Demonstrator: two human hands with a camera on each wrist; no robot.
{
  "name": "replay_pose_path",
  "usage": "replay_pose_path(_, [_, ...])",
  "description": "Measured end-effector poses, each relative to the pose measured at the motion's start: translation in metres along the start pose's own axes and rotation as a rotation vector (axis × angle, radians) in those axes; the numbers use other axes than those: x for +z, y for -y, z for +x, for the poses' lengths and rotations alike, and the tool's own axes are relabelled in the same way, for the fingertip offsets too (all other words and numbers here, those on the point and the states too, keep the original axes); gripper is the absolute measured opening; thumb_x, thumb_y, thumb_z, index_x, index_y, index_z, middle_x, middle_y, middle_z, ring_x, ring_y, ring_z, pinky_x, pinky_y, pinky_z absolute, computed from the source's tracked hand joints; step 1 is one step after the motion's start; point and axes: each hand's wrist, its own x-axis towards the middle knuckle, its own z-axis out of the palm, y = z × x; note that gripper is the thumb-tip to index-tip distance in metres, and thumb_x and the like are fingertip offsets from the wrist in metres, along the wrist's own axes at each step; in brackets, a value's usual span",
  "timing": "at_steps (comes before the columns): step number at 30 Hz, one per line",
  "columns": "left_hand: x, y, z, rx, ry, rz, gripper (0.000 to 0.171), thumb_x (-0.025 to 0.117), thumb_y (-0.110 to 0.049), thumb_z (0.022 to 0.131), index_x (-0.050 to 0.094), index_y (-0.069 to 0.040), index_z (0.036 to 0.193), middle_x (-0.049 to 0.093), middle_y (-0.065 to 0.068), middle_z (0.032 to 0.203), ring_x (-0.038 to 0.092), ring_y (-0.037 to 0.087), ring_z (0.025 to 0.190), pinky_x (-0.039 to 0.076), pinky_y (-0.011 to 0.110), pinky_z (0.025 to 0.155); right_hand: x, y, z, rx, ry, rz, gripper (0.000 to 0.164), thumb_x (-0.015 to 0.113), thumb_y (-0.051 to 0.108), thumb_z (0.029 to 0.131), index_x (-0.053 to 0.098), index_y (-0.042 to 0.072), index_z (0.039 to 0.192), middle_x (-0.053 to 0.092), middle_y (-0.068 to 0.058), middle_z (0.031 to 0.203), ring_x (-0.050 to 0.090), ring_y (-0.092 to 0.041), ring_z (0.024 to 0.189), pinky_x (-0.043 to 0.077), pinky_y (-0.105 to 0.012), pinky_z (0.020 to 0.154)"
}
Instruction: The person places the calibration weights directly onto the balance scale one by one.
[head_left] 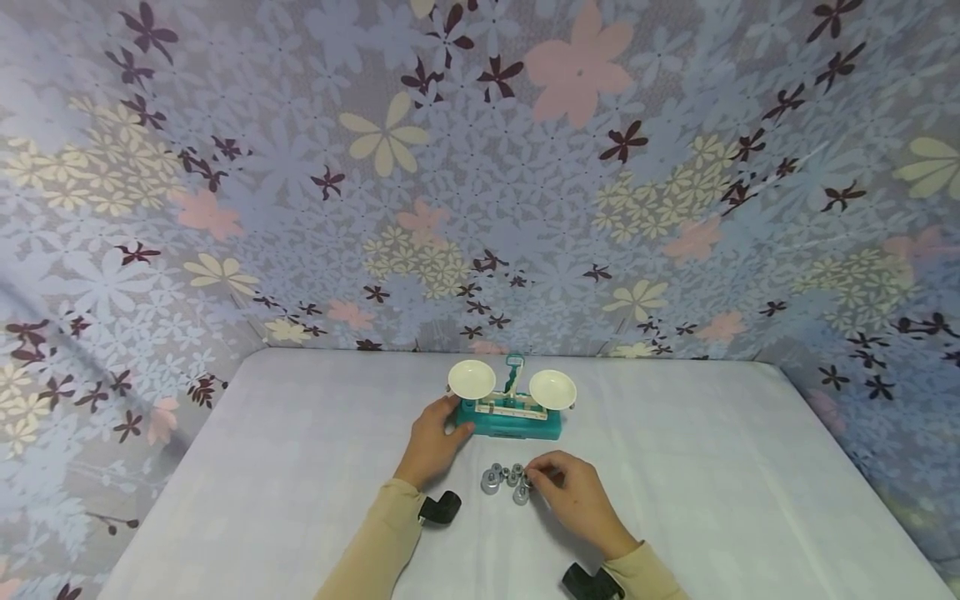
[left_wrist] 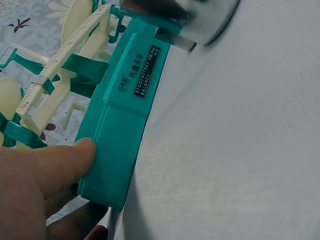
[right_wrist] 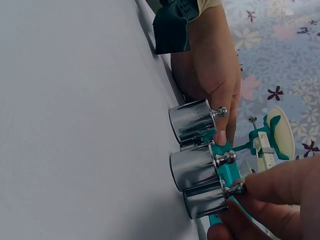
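A green student tray balance [head_left: 517, 428] with two cream pans stands on the table. My left hand [head_left: 432, 442] holds the left end of its base, with the thumb [left_wrist: 75, 160] on the front face and the other fingers round the end. In front of the balance several silver weights [head_left: 491, 482] with small knobs stand close together. At the right of this group, my right hand [head_left: 576, 493] pinches the knob of one weight [right_wrist: 204, 201] between thumb and fingertips. This weight is upright beside another larger-looking weight [right_wrist: 192, 169] in the right wrist view.
A pale cloth covers the table [head_left: 300, 442]. Behind it rises a flower-patterned wall covering [head_left: 510, 208]. The left pan [head_left: 472, 379] and right pan [head_left: 552, 389] stick up above the balance base. Black wrist cameras [head_left: 441, 507] sit at both sleeves.
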Motion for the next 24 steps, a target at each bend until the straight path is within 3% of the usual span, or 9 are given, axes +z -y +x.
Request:
replay_pose_path(10, [0.0001,0.0006,-0.0006,-0.008,0.002,0.023,0.057,0.066,-0.021,0.097,0.048,0.003,0.146,0.048,0.024,0.148,0.041,0.042,0.140,0.032,0.057,0.116,-0.0022,-0.0057,-0.0002,-0.044,0.038,0.051,0.007,0.077,0.010,0.087,0.074,0.014,0.092,0.069,0.007,0.087,0.063,-0.010,0.081,0.055,-0.027,0.073])
replay_pose_path(24, [-0.0004,-0.0014,-0.0016,-0.019,0.001,0.030,0.056,0.066,-0.022,0.097,0.050,0.001,0.145,0.049,0.025,0.147,0.041,0.043,0.139,0.033,0.059,0.115,-0.0055,-0.0033,-0.0002,-0.055,-0.009,-0.020,0.007,0.076,0.010,0.089,0.077,0.015,0.093,0.070,0.011,0.085,0.063,-0.006,0.080,0.056,-0.027,0.074])
